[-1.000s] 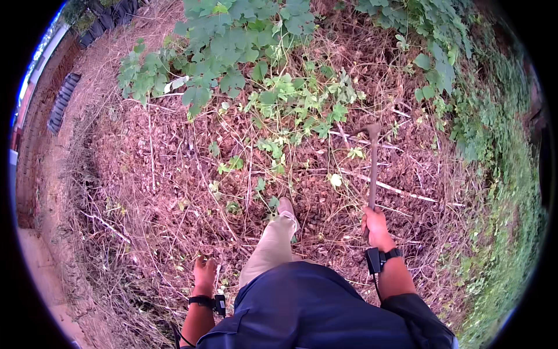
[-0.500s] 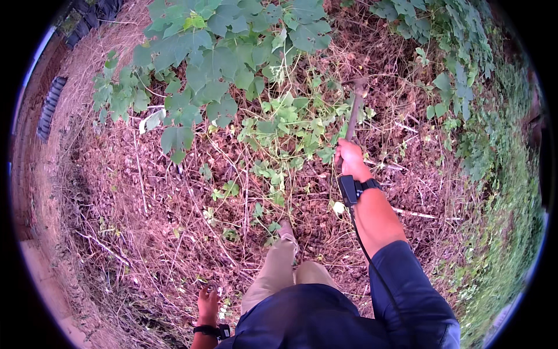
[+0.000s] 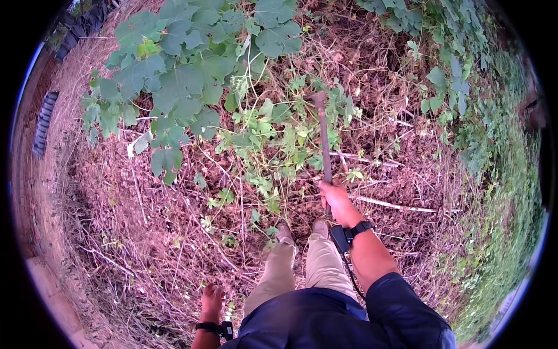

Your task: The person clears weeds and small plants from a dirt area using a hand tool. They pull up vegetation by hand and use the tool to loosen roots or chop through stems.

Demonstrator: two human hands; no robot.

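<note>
My right hand (image 3: 337,202) is closed around the wooden handle of a short-handled hoe (image 3: 324,136), held out in front of me. Its head, brown and partly blurred, lies among the green vines (image 3: 285,134) and points away from me, so its exact shape is hard to make out. Low on the left, my left hand (image 3: 212,301) hangs beside my leg with loosely bent fingers, apart and holding nothing. Large-leaved green plants (image 3: 192,75) stand just beyond the vines, left of the hoe.
Dry stems and brown litter (image 3: 163,232) cover the sloping ground. A pale stick (image 3: 395,205) lies right of my right hand. My shoes (image 3: 283,232) stand in the litter. Dense greenery (image 3: 505,203) lines the right side; a dark ribbed object (image 3: 43,125) sits far left.
My right hand and the hoe have come back toward me and slightly left, with the hoe's head now lower among the vines. Both shoes now show. The left hand stays low.
</note>
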